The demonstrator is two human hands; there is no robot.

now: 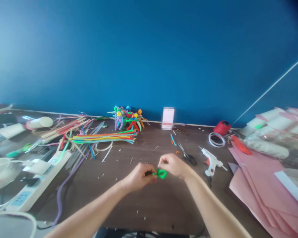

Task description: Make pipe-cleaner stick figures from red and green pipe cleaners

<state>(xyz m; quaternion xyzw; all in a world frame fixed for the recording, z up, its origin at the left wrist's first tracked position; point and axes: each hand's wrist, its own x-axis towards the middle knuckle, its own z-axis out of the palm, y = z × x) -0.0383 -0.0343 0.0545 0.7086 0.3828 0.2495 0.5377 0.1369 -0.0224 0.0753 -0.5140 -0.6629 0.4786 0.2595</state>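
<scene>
- Left hand (pixel 142 177): pinches the green pipe cleaner (pixel 162 174) from its left side.
- Right hand (pixel 172 164): fingers closed on its far edge.
- Green pipe cleaner: looped, between both hands, left of the scissors (pixel 187 155).

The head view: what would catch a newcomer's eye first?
Most striking is the bright green loop pinched between the left hand and right hand, low and near the center. Behind it, slightly left, a cluster of colorful fuzzy figures stands against the broad blue wall. At right, pink sheets spread near a white glue gun.
</scene>
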